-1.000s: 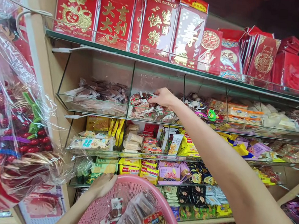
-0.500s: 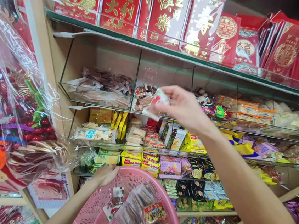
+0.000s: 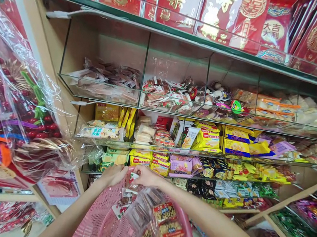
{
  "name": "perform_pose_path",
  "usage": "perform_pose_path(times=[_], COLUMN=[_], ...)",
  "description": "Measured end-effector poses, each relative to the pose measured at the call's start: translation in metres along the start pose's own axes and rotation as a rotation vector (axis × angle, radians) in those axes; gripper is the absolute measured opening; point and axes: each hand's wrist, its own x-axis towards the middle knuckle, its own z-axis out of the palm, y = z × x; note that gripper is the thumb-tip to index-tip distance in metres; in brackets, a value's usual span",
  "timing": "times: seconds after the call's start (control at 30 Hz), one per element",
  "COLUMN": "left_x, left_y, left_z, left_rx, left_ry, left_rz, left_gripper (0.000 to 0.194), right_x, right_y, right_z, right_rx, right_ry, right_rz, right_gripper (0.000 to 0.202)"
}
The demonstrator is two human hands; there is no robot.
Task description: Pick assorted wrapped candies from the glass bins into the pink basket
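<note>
A pink mesh basket [image 3: 189,227] is at the bottom centre, and my left hand [image 3: 115,175] grips its far rim. Just inside that rim is my right hand [image 3: 146,177], its fingers pinching a small white and red packet [image 3: 133,179]. Beneath it in the basket lie a clear bag of brown bars [image 3: 143,207], red-labelled nut snacks [image 3: 171,233] and a small white, red and green packet [image 3: 119,209]. Similar small packets [image 3: 161,94] fill a glass compartment on the shelf ahead.
Red envelopes [image 3: 182,4] stand on the top shelf. Yellow Kaman packs [image 3: 207,137] and other snacks fill the tiers below. Plastic-wrapped red decorations [image 3: 39,121] bulge out at the left. A slanted wooden divider [image 3: 294,197] runs at the lower right.
My right hand has come down and left from the glass compartment into the basket, still with the small packet. My left hand stays on the rim. The view has shifted slightly downward.
</note>
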Motion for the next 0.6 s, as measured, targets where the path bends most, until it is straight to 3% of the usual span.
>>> perform_pose_path(times=[0.13,0.43,0.6], left_x=[-0.001,-0.001,0.002], left_y=[-0.001,-0.003,-0.006], left_z=[0.000,0.003,0.005], left_rx=[-0.014,-0.022,-0.059], left_ry=[0.001,0.030,0.048], left_rz=[-0.016,0.003,-0.004], left_gripper=[0.052,0.050,0.049], right_x=[0.000,-0.013,-0.034], right_y=[0.003,0.006,-0.033], right_z=[0.008,0.013,-0.011], right_rx=[-0.058,-0.266,-0.660], right_ry=[0.027,-0.115,0.026], right_rz=[-0.038,-0.175,-0.136], right_gripper=[0.028,0.024,0.023])
